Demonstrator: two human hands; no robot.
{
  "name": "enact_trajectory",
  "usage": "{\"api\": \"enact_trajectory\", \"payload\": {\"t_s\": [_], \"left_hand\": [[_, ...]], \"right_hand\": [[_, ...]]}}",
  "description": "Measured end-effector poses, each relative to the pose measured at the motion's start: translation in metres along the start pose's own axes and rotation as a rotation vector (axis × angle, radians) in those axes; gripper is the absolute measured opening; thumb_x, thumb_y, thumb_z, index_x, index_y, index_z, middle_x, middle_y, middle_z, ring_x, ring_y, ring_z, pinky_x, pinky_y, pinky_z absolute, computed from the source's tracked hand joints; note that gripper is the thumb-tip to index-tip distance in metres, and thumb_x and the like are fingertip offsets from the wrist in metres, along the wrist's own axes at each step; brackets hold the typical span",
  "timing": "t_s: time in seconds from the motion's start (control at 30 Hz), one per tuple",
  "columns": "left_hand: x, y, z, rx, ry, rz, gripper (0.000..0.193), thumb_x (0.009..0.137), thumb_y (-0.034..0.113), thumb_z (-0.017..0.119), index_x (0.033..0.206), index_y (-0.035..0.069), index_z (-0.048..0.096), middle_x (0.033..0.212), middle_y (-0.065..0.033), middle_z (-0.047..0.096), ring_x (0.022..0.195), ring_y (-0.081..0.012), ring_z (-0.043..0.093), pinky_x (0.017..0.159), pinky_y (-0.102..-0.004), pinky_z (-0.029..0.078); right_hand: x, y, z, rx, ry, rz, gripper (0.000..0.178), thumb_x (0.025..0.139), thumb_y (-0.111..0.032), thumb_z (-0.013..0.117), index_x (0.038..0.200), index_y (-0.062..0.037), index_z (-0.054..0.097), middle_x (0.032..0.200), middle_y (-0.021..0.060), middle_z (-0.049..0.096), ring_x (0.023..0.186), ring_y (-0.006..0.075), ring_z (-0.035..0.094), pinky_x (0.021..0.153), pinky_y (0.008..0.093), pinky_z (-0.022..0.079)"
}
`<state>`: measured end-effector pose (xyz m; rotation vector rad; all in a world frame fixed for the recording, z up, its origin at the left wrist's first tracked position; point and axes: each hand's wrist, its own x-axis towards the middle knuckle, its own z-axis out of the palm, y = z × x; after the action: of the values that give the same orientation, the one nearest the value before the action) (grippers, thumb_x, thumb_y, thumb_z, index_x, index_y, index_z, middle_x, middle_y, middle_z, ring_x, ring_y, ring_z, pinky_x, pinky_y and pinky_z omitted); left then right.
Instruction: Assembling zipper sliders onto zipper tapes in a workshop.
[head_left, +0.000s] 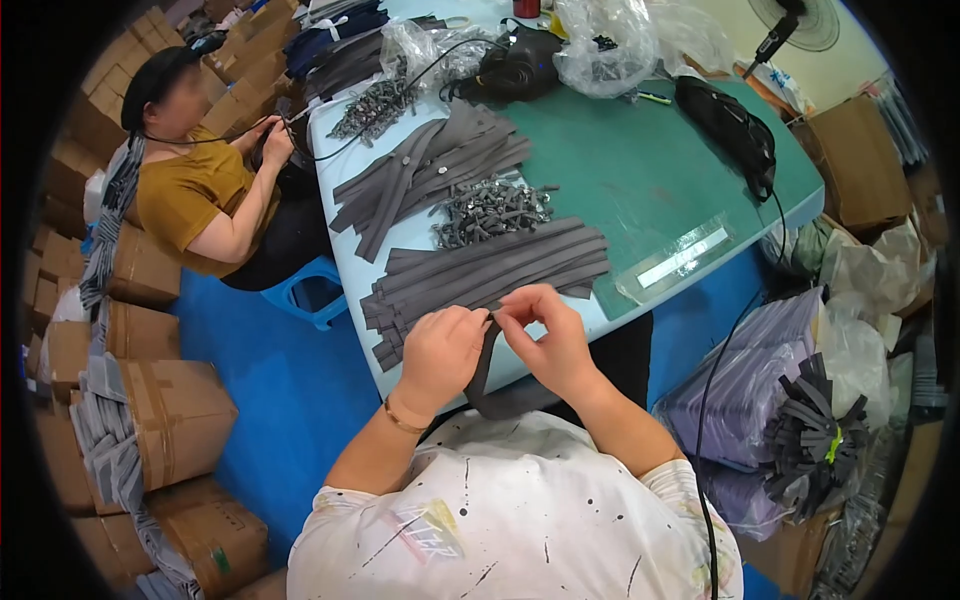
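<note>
My left hand (440, 355) and my right hand (548, 338) meet close together at the near table edge. Each pinches the end of a dark grey zipper tape (515, 402), which hangs below them in a loop toward my lap. Whether a slider sits between my fingertips is hidden. Just beyond my hands lies a layered stack of grey zipper tapes (490, 258). Behind that stack is a heap of small metal zipper sliders (492, 212) with dark pulls. Farther back, more grey tapes (430, 165) lie crossed over one another.
A co-worker (205, 190) on a blue stool (308, 290) handles something dark at the left. Another slider heap (372, 108), plastic bags (605, 45) and a black bag (728, 130) lie on the table. Cartons (175, 410) and purple wrapped bundles (740, 385) stand around.
</note>
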<state>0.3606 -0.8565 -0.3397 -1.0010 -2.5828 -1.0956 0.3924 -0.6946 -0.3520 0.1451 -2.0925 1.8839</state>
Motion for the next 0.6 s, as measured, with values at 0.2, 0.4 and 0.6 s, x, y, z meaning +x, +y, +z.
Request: {"api": "enact_trajectory", "payload": {"t_s": [0.2, 0.4, 0.6], "left_hand": [[0.003, 0.005, 0.001, 0.126, 0.233, 0.279, 0.018, 0.082, 0.004, 0.056, 0.099, 0.005, 0.062, 0.088, -0.0077, 0.061, 0.077, -0.0252, 0.058, 0.070, -0.0333, 0.046], [0.028, -0.011, 0.011, -0.757, 0.113, -0.313, 0.019, 0.095, 0.013, 0.046, 0.098, 0.001, 0.059, 0.076, -0.0028, 0.056, 0.073, -0.0103, 0.054, 0.068, -0.0239, 0.044], [0.026, -0.045, 0.041, -0.657, 0.174, -0.368, 0.021, 0.095, 0.015, 0.046, 0.099, 0.000, 0.059, 0.075, -0.0015, 0.054, 0.071, -0.0089, 0.051, 0.067, -0.0226, 0.044]], "right_hand": [[0.001, 0.034, 0.008, 0.734, -0.069, 0.581, 0.015, 0.084, -0.007, 0.063, 0.096, -0.0033, 0.055, 0.082, -0.0010, 0.061, 0.074, 0.0082, 0.059, 0.062, 0.0241, 0.047], [0.071, 0.050, -0.002, -0.482, 0.121, -0.149, 0.013, 0.079, -0.006, 0.064, 0.092, -0.0063, 0.063, 0.077, 0.0056, 0.059, 0.067, 0.0193, 0.058, 0.063, 0.0293, 0.047], [0.117, 0.069, 0.004, -0.803, 0.086, -0.465, 0.017, 0.069, -0.009, 0.068, 0.086, -0.0095, 0.067, 0.080, 0.0050, 0.060, 0.080, 0.0258, 0.057, 0.071, 0.0359, 0.048]]}}
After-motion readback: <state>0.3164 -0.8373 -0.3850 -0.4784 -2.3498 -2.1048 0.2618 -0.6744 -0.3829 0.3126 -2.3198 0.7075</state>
